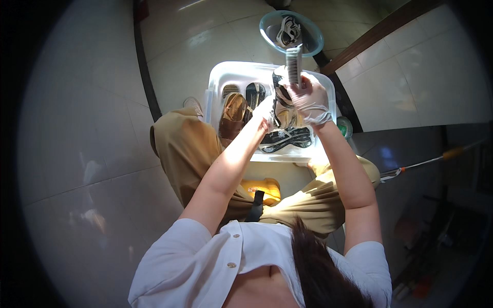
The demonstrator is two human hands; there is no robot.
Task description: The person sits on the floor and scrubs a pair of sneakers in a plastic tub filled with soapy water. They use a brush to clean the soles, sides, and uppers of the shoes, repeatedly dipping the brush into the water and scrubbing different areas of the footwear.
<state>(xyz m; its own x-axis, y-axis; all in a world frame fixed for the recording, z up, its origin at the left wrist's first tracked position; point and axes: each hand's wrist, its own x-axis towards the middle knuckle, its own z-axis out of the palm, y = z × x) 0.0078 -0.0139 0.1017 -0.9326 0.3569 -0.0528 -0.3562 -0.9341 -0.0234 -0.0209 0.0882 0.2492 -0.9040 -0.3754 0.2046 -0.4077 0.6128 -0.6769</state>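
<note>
My left hand (265, 109), in a thin translucent glove, grips a black-and-white sneaker (282, 92) above a clear plastic tub (227, 69). My right hand (311, 98), gloved the same way, holds a scrub brush (294, 66) upright, its bristles at the sneaker's far side. Whether the bristles touch the shoe cannot be told. Inside the tub, a brown leather shoe (232, 121) lies at the left. Beside it a dark-soled shoe (255, 94) rests sole up. Another black sole (287, 139) lies across the near side. My hands hide part of the tub.
Beyond the tub stands a light-blue basin (264, 32) with a white-and-black sneaker (289, 31) in it. A small bowl with something green (344, 128) sits right of the tub. A yellow packet (271, 188) lies between my legs. A long-handled tool (423, 163) extends at the right.
</note>
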